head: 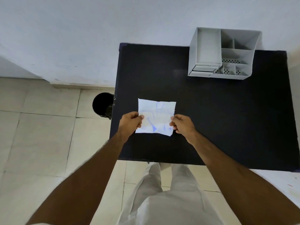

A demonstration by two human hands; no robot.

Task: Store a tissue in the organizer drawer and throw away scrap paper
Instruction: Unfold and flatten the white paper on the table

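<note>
A white square sheet with blue print, the tissue, lies spread on the black table near its front left. My left hand pinches the sheet's left edge and my right hand pinches its right edge. A grey desk organizer with several compartments stands at the table's far right; its small drawer at the lower left front looks slightly pulled out. A black bin stands on the floor just left of the table.
A pale wall runs behind the table. Beige floor tiles lie to the left and in front. My light trousers show below the table's front edge.
</note>
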